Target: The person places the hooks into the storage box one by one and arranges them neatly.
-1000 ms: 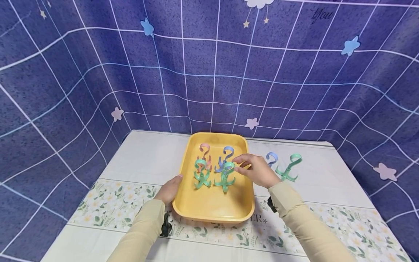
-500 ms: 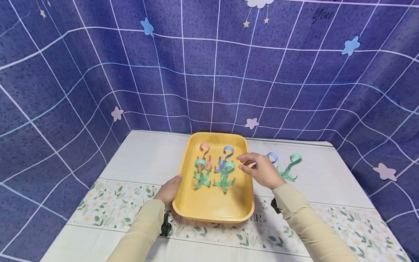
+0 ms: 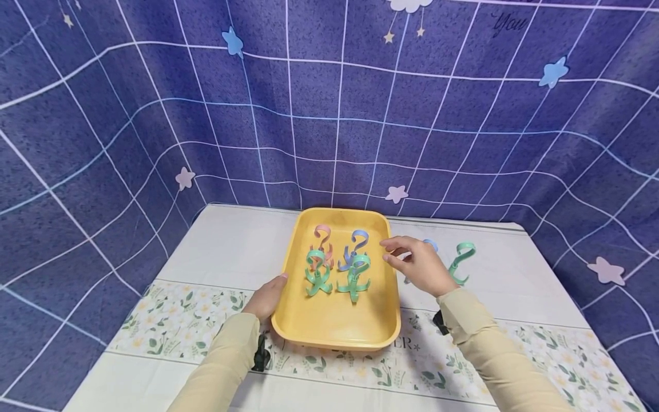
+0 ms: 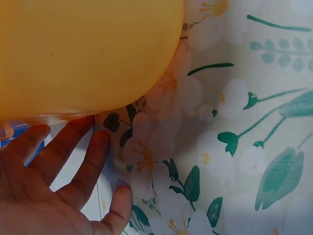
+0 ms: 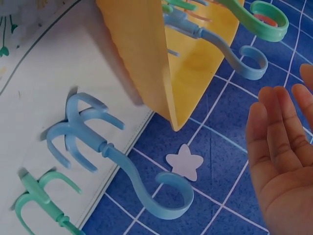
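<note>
Now, in the head view, your left hand (image 3: 266, 297) touches the left side of the yellow tray (image 3: 337, 325), while your right hand (image 3: 419, 265) hangs over its right rim, thumb and fingertips apart with nothing between them. Inside the tray are 4 hooks: a pink hook (image 3: 321, 249) and a blue hook (image 3: 354, 252) towards the back, with a left green hook (image 3: 317, 274) and a right green hook (image 3: 353, 280) in front. On the tablecloth (image 3: 231, 240), right of the tray, are a loose blue hook (image 3: 431, 244), mostly hidden by your right hand, and a loose green hook (image 3: 455, 266). Your left-wrist view shows spread fingers, the upper tips at the tray's edge; a light steadying touch should do, since a hard push could slide it. Your right-wrist view shows fingers slightly bent, nearly together, holding nothing and clear of every hook. When handling a hook, pinch its plain stem, as the prongs could snag a neighbour, and carry your wrist high over the rim.
</note>
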Action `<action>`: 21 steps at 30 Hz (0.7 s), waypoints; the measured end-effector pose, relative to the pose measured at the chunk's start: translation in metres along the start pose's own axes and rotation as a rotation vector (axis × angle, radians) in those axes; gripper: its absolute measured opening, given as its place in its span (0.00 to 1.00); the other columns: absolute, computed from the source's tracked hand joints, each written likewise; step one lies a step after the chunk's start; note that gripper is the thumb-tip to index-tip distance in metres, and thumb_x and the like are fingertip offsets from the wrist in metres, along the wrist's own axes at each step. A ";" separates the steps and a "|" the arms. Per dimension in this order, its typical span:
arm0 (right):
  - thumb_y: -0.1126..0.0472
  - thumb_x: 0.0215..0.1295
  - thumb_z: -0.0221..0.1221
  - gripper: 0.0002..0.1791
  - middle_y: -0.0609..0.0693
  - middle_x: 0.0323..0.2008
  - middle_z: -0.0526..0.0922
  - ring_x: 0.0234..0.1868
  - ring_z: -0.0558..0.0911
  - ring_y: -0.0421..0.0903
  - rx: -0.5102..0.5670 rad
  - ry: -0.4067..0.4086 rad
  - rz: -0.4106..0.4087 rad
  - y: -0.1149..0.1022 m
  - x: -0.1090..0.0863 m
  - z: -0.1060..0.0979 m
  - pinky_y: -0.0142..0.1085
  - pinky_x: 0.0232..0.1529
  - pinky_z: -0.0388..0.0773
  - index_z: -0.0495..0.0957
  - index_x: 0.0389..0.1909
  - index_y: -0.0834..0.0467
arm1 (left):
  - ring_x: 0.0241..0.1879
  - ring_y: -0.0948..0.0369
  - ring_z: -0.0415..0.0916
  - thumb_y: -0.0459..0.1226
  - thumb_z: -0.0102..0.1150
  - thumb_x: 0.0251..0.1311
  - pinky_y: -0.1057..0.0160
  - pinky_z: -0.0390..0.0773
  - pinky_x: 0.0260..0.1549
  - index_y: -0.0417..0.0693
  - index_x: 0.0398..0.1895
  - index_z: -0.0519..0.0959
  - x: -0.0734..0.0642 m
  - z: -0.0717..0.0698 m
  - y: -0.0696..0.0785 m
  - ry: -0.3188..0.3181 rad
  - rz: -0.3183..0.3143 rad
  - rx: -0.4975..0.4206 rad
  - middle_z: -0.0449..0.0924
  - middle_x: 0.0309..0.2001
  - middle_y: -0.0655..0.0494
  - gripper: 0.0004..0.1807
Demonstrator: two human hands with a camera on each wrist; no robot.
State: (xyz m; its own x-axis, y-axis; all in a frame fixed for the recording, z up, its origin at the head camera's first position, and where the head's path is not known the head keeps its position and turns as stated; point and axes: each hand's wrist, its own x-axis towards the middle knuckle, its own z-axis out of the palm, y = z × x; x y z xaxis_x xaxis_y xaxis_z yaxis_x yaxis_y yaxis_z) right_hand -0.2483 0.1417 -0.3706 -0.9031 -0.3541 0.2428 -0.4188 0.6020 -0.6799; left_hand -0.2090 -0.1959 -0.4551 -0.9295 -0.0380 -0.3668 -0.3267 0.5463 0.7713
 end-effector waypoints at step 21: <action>0.64 0.69 0.65 0.13 0.52 0.42 0.88 0.41 0.86 0.48 -0.046 0.058 0.000 0.003 -0.002 -0.016 0.39 0.41 0.84 0.84 0.53 0.61 | 0.69 0.36 0.63 0.60 0.25 0.79 0.35 0.58 0.68 0.45 0.80 0.58 -0.002 0.000 0.001 0.003 -0.008 -0.004 0.69 0.69 0.36 0.39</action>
State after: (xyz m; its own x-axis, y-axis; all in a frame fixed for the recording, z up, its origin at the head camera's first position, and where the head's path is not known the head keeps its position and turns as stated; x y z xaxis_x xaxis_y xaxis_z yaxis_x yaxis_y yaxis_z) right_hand -0.2489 0.1559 -0.3622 -0.9066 -0.3129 0.2832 -0.4214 0.6349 -0.6475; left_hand -0.2080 -0.1949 -0.4534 -0.9273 -0.0451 -0.3716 -0.3350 0.5427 0.7702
